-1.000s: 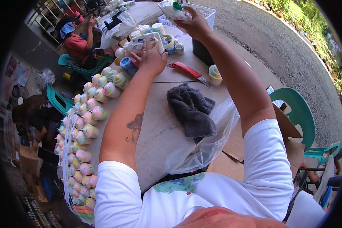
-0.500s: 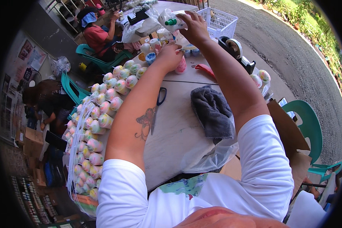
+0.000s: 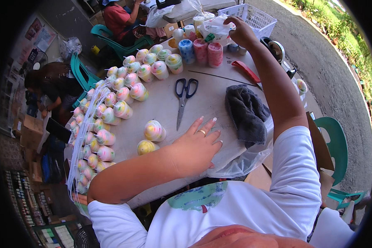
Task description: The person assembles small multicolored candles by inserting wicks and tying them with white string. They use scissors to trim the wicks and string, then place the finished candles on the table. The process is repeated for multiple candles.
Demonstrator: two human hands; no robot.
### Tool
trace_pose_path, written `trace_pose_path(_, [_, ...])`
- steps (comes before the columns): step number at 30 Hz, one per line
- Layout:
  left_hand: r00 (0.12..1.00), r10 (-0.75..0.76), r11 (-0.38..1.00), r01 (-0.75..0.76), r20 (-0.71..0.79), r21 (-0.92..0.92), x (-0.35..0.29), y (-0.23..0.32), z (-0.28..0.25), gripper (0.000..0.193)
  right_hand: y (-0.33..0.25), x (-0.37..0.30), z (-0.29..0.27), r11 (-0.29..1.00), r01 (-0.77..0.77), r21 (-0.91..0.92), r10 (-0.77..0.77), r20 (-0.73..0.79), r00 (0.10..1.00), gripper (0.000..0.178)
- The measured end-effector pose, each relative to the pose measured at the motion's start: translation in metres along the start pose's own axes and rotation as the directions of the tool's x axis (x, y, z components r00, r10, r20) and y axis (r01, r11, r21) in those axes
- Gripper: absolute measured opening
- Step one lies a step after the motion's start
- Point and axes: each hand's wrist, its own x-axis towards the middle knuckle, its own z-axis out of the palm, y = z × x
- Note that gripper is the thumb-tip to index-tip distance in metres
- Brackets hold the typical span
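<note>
My left hand (image 3: 196, 146) is spread flat, fingers apart and empty, low over the near part of the table (image 3: 161, 107). Two pastel swirled candles (image 3: 154, 130) stand just beyond its wrist. Scissors with dark handles (image 3: 182, 103) lie past its fingertips, and a dark grey towel (image 3: 246, 113) lies to its right. At the far end, my right hand (image 3: 242, 32) is closed on a white bottle with a green cap (image 3: 217, 31), tilted cap-down toward the left. Part of the bottle is hidden by my fingers. Below it stand blue and red cylinders (image 3: 201, 51).
Rows of pastel candles (image 3: 124, 95) line the left side, with a bundle of white strands (image 3: 83, 140) along them. A red tool (image 3: 246, 71), a thin dark rod (image 3: 223, 77) and a tape dispenser (image 3: 277, 51) lie right. A white crate (image 3: 260, 20) stands beyond. Two people sit left.
My left hand has come back from the far end to the near table, fingers spread. My right hand stays far off with the bottle, now lower. The view has shifted, uncovering the scissors and two nearer candles.
</note>
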Motion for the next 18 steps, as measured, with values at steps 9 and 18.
trace_pose_path(9, [0.786, -0.597, 0.802, 0.589, -0.164, -0.098, 0.019, -0.035, 0.056, 0.052, -0.118, -0.211, -0.053, 0.897, -0.140, -0.420, 0.396, 0.619, 0.679, 0.056])
trace_pose_path(18, [0.370, -0.923, 0.380, 0.845, -0.101, -0.376, 0.085, -0.092, 0.070, 0.059, -0.078, -0.250, -0.002, 0.980, -0.065, -0.188, 0.116, 0.275, 0.955, 0.051])
